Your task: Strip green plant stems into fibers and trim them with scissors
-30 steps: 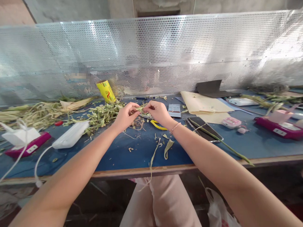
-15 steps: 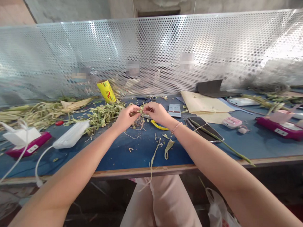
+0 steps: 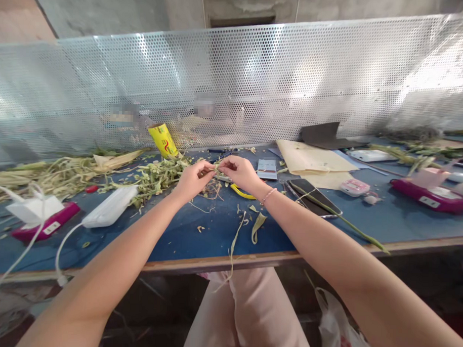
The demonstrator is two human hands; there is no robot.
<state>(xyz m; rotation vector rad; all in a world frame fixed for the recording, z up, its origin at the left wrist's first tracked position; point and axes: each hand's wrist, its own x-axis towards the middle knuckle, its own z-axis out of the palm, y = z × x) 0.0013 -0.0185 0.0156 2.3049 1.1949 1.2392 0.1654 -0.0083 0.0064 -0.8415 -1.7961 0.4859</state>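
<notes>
Near the middle of the blue table, my left hand (image 3: 194,180) and my right hand (image 3: 240,172) meet fingertip to fingertip. Both pinch a small pale green plant piece (image 3: 216,168) between them; its far side is hidden by the fingers. Left of my left hand lies a heap of green plant pieces (image 3: 157,177). A yellow-handled tool (image 3: 242,193) rests just under my right hand. Thin brown strands (image 3: 212,189) lie below the fingertips. Closer to the front edge are a curled dry leaf (image 3: 257,226) and a long thin strip (image 3: 235,239).
A yellow can (image 3: 163,141) leans behind the heap. At left are a magenta power strip (image 3: 47,224) and a white adapter (image 3: 111,207). On the right lie a dark phone (image 3: 314,197) with a stalk across it, beige paper (image 3: 317,159) and a pink case (image 3: 354,187).
Both hands hold nearly the same place and the same pinch. Little else differs.
</notes>
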